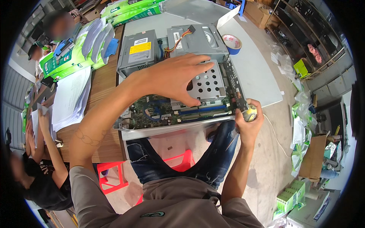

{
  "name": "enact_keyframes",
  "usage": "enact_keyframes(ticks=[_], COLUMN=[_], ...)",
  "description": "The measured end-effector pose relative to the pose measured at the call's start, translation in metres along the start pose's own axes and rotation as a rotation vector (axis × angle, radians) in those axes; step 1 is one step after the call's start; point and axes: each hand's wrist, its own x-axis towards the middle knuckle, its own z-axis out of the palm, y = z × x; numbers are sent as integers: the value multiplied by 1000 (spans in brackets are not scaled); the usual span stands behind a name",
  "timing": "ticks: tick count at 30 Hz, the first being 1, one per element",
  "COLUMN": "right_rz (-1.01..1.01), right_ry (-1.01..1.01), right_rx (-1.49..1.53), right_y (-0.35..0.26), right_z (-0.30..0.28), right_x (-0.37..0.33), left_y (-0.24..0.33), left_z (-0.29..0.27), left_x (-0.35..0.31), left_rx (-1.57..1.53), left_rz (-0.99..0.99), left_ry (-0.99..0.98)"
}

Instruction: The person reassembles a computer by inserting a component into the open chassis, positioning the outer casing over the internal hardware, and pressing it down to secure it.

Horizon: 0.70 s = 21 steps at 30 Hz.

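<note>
Yellow probable screwdriver (249,113) in your right hand (249,124), you spread your left hand (172,78) wide over the silver bracket (208,86); screwing seemed underway, next needing steady aim.

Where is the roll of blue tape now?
In the head view, upper right of centre, the roll of blue tape lies on the white tabletop, just right of the optical drive.

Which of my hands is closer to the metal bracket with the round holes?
Left. Your left hand reaches over the bracket from its left side, thumb and fingers spread. Your right hand is farther off, to its right and nearer you, holding a yellow-and-grey handle.
</note>
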Motion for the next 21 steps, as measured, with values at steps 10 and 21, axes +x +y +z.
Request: enact_keyframes(ticks=[10, 21], right_rz=[-86, -2], right_ry=[-7, -4], right_rx=[-42, -14], right_y=[8, 4], right_z=[0, 0], right_x=[3, 0], left_y=[1, -2], left_z=[7, 2], left_x=[-1, 3], left_rx=[23, 41], left_rz=[-28, -15], left_ry=[20, -32])
